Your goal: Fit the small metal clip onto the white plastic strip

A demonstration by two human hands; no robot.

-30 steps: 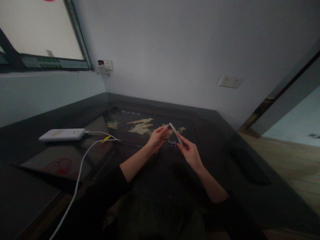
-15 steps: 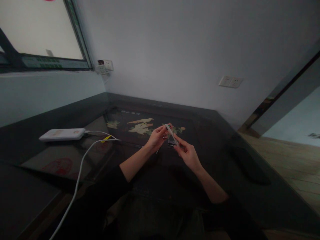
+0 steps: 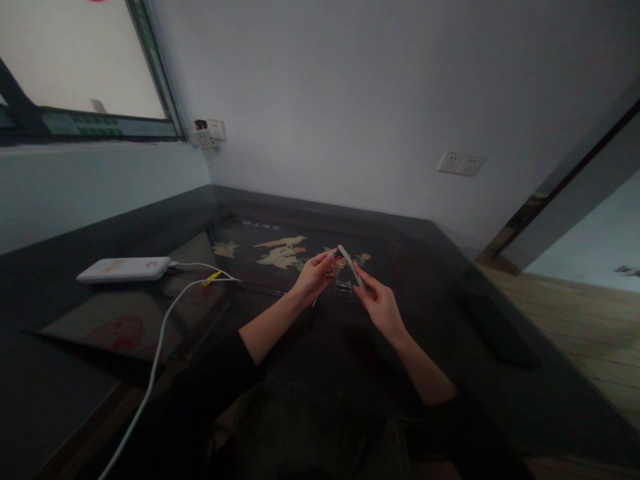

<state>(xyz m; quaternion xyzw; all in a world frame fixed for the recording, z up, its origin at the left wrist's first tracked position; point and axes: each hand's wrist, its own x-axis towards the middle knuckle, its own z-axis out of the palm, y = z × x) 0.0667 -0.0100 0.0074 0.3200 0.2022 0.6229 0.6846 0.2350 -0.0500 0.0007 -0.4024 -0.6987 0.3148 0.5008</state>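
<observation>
Above the dark glass-topped desk (image 3: 450,280), both hands meet over a nail.
Right hand (image 3: 383,308) pinches a slim pale nail file (image 3: 350,265), angled toward eleven o'clock against the left hand (image 3: 315,277), whose curled fingers hold nothing visible.

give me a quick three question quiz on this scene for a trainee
1. True or false: the right hand holds a thin white strip.
2. What lies at the left of the dark table? A) a cup B) a white power bank with a white cable C) scissors
3. Fill in: the left hand has its fingertips at the strip's ____ end.

Key
1. True
2. B
3. Upper, far from the right hand's grip.
</observation>
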